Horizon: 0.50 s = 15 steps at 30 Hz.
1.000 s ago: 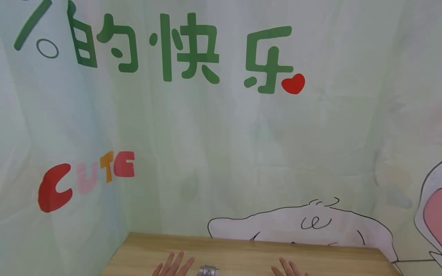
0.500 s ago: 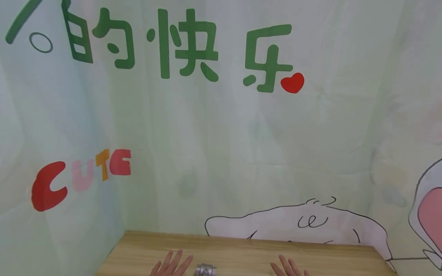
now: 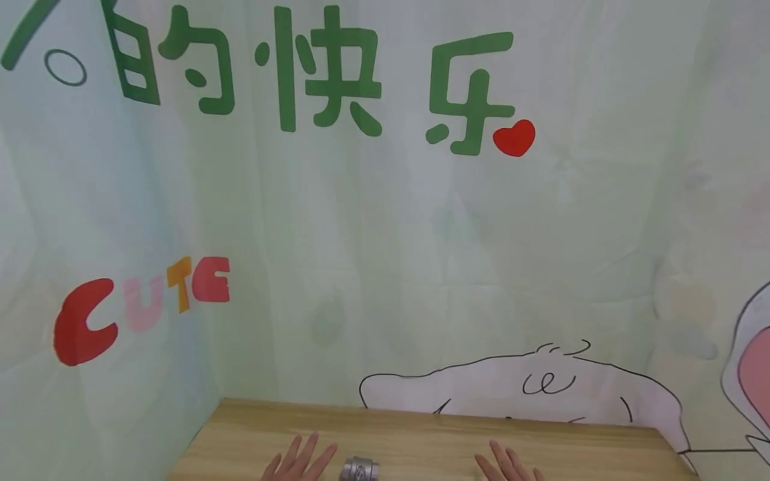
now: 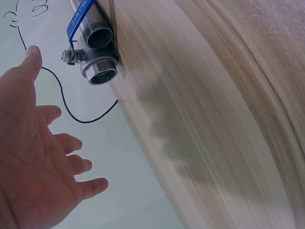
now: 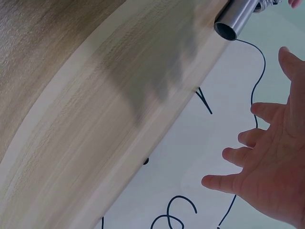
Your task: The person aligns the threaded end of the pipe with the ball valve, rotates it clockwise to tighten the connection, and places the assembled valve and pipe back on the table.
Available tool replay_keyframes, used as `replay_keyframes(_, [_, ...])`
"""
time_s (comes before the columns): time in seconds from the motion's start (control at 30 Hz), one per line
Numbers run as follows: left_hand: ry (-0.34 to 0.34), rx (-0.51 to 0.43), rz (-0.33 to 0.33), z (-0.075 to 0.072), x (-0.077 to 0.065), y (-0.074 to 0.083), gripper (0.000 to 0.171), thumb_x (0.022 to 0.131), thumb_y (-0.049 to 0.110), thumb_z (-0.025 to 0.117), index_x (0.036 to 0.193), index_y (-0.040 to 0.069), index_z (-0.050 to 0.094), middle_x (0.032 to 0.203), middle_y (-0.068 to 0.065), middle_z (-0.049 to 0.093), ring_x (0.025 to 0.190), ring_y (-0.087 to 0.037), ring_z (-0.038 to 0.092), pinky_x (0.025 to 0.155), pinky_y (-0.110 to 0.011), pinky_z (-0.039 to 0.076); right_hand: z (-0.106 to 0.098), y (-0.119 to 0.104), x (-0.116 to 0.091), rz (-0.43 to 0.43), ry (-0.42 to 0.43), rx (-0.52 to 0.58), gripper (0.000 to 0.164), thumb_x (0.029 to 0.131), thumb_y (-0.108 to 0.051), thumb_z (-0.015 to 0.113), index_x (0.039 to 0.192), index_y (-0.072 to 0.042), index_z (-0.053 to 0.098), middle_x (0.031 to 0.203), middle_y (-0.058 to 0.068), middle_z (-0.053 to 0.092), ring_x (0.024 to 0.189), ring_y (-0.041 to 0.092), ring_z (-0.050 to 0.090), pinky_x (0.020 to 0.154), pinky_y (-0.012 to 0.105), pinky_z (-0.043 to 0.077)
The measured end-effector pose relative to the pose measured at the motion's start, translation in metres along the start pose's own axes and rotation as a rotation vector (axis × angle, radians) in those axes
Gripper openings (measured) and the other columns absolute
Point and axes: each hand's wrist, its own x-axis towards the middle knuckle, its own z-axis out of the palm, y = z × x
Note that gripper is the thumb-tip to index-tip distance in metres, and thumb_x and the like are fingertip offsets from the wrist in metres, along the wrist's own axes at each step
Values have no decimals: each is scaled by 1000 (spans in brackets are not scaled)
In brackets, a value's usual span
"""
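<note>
Pale green, creased, cloth-like wall covering point(image 3: 397, 267) at back and sides. Large green printed Chinese characters point(image 3: 343, 88) high up, small red heart point(image 3: 515, 138) beside last one. Multicoloured "CUTE" lettering point(image 3: 142, 325) on left. White black-outlined cartoon animal point(image 3: 481, 387) above far edge of light wood-grain desk point(image 3: 421, 441). Soft shadows across desktop.

Past second: head view dipped slightly. Green lettering point(image 3: 341, 88) up toward 12 o'clock, red C point(image 3: 71, 327) toward 10. More metal valve point(image 3: 359, 470) showing at 6.
</note>
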Motion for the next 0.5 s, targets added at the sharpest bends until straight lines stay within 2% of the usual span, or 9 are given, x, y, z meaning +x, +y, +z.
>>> replay_keyframes(0.1, [-16, 4, 3, -2, 2, 2, 74, 76, 75, 36, 133, 28, 46, 133, -17, 43, 119, -44, 36, 84, -70, 28, -1, 2, 0, 2, 32, -26, 77, 75, -74, 39, 130, -21, 49, 139, 14, 35, 121, 43, 33, 82, 77, 14])
replay_keyframes(0.17, [-60, -15, -15, -4, 3, 3, 76, 75, 77, 35, 134, 29, 44, 134, -17, 41, 120, -43, 34, 86, -70, 26, 1, 3, 0, 7, 52, -33, 76, 75, -74, 40, 129, -21, 50, 137, 13, 37, 120, 42, 35, 81, 77, 14])
replay_keyframes(0.33, [-101, -34, -12, -5, 3, 1, 73, 76, 76, 34, 134, 32, 43, 135, -13, 42, 121, -42, 35, 86, -71, 25, 5, 4, 2, 54, 57, -17, 80, 73, -75, 40, 129, -20, 51, 137, 13, 39, 121, 41, 34, 82, 77, 13])
replay_keyframes(0.43, [-71, -21, 18, -4, 3, -1, 69, 78, 73, 34, 134, 34, 43, 134, -9, 44, 120, -41, 37, 86, -70, 27, 5, 3, 3, 93, 59, -13, 83, 71, -78, 38, 130, -20, 49, 138, 13, 38, 122, 40, 33, 84, 76, 12])
replay_keyframes(0.5, [-47, -10, 40, -3, 3, -1, 68, 79, 72, 34, 134, 34, 43, 134, -7, 45, 120, -39, 37, 86, -69, 28, 5, 3, 3, 85, 110, -30, 83, 71, -79, 38, 130, -21, 50, 137, 12, 39, 121, 38, 35, 84, 75, 16])
